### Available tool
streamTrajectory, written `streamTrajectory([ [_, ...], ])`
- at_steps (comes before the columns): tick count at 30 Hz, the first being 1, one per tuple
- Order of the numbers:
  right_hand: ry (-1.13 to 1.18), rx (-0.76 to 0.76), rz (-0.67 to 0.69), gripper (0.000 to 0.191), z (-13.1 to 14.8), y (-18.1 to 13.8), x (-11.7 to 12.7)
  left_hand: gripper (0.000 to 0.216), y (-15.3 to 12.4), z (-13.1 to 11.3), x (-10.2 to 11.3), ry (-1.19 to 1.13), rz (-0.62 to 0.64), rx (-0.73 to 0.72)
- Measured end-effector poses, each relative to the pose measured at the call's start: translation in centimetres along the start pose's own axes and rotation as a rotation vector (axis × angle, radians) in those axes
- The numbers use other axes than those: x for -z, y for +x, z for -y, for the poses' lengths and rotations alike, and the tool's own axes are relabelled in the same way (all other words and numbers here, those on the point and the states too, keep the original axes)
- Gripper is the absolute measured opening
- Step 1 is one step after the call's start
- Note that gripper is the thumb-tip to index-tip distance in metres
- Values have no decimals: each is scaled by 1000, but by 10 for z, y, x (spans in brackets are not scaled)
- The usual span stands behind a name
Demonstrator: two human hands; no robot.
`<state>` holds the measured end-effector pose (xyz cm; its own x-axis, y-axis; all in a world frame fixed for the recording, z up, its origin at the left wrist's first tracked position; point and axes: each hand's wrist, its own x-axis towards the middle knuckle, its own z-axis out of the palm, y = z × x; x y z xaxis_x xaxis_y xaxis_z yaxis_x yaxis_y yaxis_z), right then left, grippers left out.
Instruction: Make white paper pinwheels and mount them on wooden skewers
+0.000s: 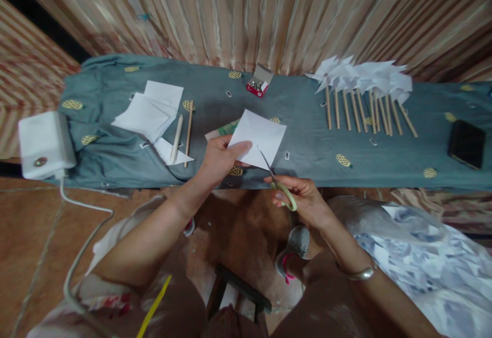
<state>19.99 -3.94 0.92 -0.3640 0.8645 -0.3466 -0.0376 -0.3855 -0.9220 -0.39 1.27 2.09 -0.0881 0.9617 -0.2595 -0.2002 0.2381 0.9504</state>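
My left hand pinches a white square sheet of paper by its left corner, thumb on top. In my right hand is a pair of scissors with pale green handles, my fingers through the loops. Its blades lie at the paper's lower edge, the tip pointing toward the middle of the sheet. Behind the paper a green printed piece lies partly hidden. Left of my left hand are a white pointed stick, a thin wooden stick and a stack of white paper squares.
Several paper pinwheels on wooden sticks lie in a row at the right. A small open red box of metal pins stands at the back. A phone and a white corded box lie at opposite ends of the cloth-covered table. A plastic bag of scraps sits below right.
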Motion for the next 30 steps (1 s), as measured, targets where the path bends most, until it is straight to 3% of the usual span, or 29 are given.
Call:
streamTrajectory([
  [12,33,-5,9,35,1,-1,-2,23,0,0,1,19,-6,-15],
  [23,20,-93,199,45,6,-1,23,35,5,-18,17,-28,-137,-70],
  [26,-6,-64,115,45,12,1,30,32,6,-18,19,-51,-128,-70],
  [30,0,106,-149,49,18,10,37,26,6,-10,16,25,-59,-36],
])
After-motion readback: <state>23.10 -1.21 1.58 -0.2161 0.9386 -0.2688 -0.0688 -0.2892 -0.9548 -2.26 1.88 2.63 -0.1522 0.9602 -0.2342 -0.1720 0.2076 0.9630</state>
